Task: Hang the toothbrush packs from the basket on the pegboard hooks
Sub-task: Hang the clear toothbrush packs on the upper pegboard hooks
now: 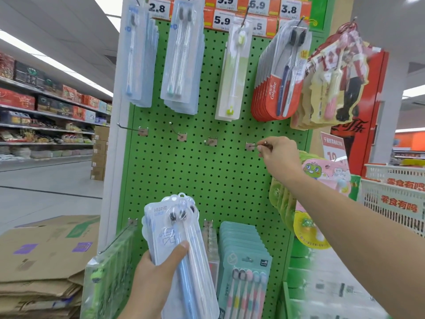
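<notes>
**A:** What is the left hand (158,270) doing?

**B:** It holds a bunch of toothbrush packs (177,238) low down, near us. The thumb lies across the front of the packs and the fingers are curled behind them. The top pack shows a blue brush and a white one.

**A:** And the right hand (279,155)?

**B:** It is up at the green pegboard (207,169), far from the other hand. Its fingers pinch a bare hook (259,145) in the middle row, on the right.

**A:** Are there other hooks in that row?

**B:** Yes, three more bare hooks (177,131) stick out to the left of it.

**A:** What hangs up top?

**B:** Clear packs on the left and red Colgate packs (276,88) on the right, under the price tags (222,19).

**A:** And at the bottom?

**B:** Teal packs (243,256) hang just right of the held bunch. A white basket (395,192) sits far right. Flat cardboard (43,256) lies on the left.
</notes>
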